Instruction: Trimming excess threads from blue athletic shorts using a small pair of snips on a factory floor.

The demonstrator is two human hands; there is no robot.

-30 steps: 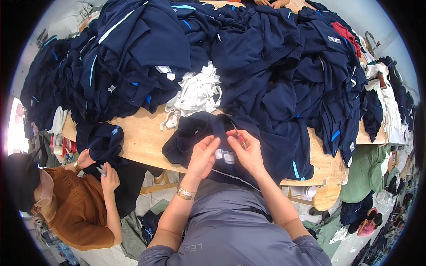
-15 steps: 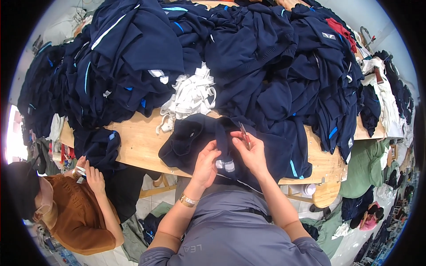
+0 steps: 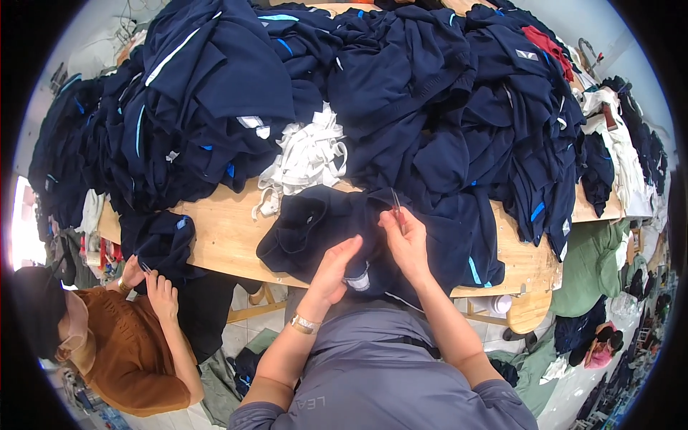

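Observation:
A dark navy garment (image 3: 451, 240) lies spread on the wooden table in front of me, with a white-and-grey patch (image 3: 358, 282) near its close edge and a light blue strip at its right. My right hand (image 3: 407, 251) is closed round small thread snips (image 3: 396, 203), whose thin blades point away from me above the cloth. Beside it, my left hand (image 3: 334, 271) rests over the garment near the patch, its fingers stretched out and nothing seen in them. Part of the patch is hidden behind that hand.
Heaps of navy garments (image 3: 401, 79) cover the far side of the wooden table (image 3: 222, 229). A pile of white strips (image 3: 308, 154) sits just beyond my work. At the left, a co-worker in a brown top (image 3: 136, 344) handles another navy garment (image 3: 161, 240).
My left hand has opened and let go of the cloth fold it pinched. The right hand, still holding the snips, has turned slightly, and the raised fold has dropped. The co-worker's hands have shifted.

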